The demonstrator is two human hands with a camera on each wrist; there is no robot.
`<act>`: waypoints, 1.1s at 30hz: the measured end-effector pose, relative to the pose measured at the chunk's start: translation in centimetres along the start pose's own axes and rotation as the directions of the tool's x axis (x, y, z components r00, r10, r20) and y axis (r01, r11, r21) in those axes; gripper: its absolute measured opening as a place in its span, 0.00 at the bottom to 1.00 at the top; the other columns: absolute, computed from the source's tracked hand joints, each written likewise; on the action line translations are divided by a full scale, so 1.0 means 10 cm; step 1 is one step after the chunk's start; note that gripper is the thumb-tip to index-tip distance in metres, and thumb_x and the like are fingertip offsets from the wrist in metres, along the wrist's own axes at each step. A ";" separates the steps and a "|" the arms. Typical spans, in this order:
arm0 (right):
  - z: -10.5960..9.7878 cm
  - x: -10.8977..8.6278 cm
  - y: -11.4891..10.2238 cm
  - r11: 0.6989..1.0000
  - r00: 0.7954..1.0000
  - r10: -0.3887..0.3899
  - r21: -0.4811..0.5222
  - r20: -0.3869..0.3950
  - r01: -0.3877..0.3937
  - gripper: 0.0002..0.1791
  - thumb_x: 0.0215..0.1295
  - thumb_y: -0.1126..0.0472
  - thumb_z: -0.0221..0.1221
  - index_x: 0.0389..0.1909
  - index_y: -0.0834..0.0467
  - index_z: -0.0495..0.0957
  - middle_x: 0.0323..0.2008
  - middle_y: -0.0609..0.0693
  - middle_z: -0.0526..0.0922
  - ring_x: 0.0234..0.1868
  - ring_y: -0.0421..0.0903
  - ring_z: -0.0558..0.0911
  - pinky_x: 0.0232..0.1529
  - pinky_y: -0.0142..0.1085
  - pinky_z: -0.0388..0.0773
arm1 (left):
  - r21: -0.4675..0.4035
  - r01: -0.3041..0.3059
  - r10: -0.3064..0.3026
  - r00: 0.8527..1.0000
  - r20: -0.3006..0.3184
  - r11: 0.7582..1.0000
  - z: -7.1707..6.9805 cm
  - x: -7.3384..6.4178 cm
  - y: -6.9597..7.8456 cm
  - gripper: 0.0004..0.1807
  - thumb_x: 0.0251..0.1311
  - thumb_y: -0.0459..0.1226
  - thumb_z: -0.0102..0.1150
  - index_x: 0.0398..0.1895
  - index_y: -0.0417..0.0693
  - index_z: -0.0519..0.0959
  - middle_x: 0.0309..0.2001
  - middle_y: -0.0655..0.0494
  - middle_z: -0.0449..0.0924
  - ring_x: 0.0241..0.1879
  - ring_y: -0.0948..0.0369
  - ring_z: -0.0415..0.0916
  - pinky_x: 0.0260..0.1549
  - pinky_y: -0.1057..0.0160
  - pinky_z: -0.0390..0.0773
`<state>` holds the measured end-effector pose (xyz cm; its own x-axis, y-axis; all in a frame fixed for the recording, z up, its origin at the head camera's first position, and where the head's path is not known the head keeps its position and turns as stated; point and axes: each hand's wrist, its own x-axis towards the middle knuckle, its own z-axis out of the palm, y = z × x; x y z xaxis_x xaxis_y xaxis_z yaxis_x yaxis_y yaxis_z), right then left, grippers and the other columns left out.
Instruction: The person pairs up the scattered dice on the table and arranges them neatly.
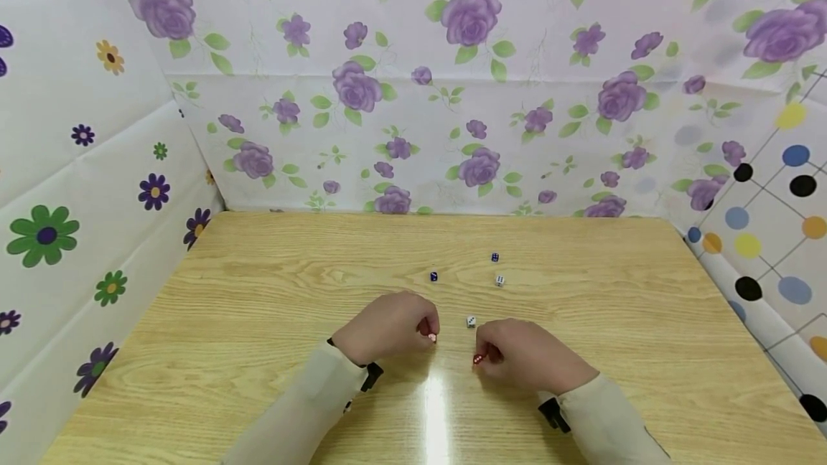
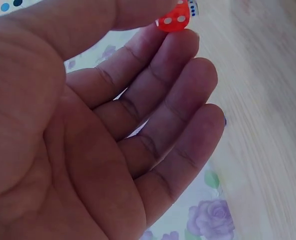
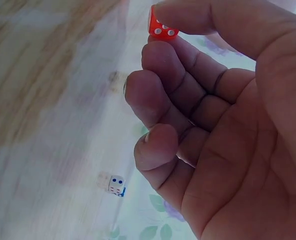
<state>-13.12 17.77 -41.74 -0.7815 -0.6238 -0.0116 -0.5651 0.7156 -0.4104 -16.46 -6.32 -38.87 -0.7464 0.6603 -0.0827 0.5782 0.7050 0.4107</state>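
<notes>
My left hand (image 1: pixel 395 325) pinches a red die (image 2: pixel 174 21) with white dots between thumb and index finger, low over the wooden table. A second red die (image 3: pixel 163 27) is pinched the same way by my right hand (image 1: pixel 526 354). In the head view the two hands face each other, a short stretch of table between them. Just beyond my right fingertips lies a white die (image 1: pixel 471 321). Farther off are another white die (image 1: pixel 500 280), a blue die (image 1: pixel 494 257) behind it, and a blue die (image 1: pixel 433 276) beyond my left hand.
The wooden table (image 1: pixel 258 285) runs back to a wall hung with purple-flowered cloth (image 1: pixel 413 106). Patterned cloths also line the left and right sides. A dark band (image 1: pixel 553 413) sits at my right wrist, and a bright reflection crosses the tabletop between the arms.
</notes>
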 end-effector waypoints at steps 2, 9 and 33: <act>0.00 0.01 0.01 1.000 1.000 0.002 0.006 0.002 -0.002 0.09 0.56 0.55 0.66 0.24 0.43 0.74 0.19 0.34 0.70 0.20 0.31 0.66 0.23 0.28 0.67 | -0.001 -0.006 0.006 1.000 0.008 1.000 0.02 0.01 0.01 0.05 0.52 0.37 0.65 0.26 0.59 0.80 0.25 0.72 0.75 0.28 0.70 0.71 0.31 0.69 0.72; 0.01 0.02 0.02 1.000 1.000 0.010 0.025 0.029 -0.010 0.08 0.56 0.56 0.66 0.25 0.41 0.77 0.19 0.33 0.71 0.21 0.31 0.67 0.25 0.29 0.67 | -0.003 -0.046 0.046 0.998 0.030 0.999 0.09 0.03 0.05 0.07 0.51 0.35 0.64 0.25 0.61 0.80 0.25 0.71 0.76 0.28 0.71 0.71 0.31 0.71 0.72; 0.13 0.02 0.00 0.994 0.997 -0.053 0.094 0.057 0.048 0.07 0.57 0.58 0.65 0.27 0.42 0.79 0.26 0.30 0.74 0.27 0.32 0.73 0.32 0.28 0.72 | -0.013 -0.049 0.050 0.994 0.094 0.999 0.27 0.04 0.18 0.07 0.49 0.37 0.66 0.21 0.61 0.79 0.21 0.74 0.73 0.24 0.73 0.70 0.26 0.72 0.71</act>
<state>-12.98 17.21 -42.94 -0.7340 -0.6779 -0.0414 -0.5745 0.6524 -0.4943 -14.83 -4.10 -40.67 -0.6824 0.7161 -0.1467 0.6099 0.6684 0.4257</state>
